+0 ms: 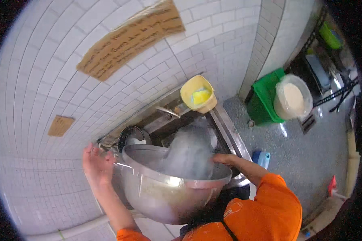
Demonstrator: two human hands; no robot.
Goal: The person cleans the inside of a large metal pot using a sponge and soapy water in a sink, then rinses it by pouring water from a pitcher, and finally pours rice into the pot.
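A large metal bowl (166,195) is tilted away from me over a metal sink (226,129). Cloudy water (190,150), blurred by motion, streams over its far rim into the basin. At the left side, my left hand (99,164) is raised palm-up with curled fingers at the bowl's loop handle (119,159). My right hand (223,159) grips the bowl's right rim, its fingertips partly hidden by the water. Beyond the left rim sits a dark round pan (132,135) with something white inside.
A yellow tub (199,93) holding a sponge (201,96) stands on the sink's far corner, close to a metal faucet (167,112). White tiled wall (223,39) bounds the left. On the floor are a green bin (262,102), a clear container (292,98) above it and a blue item (261,159).
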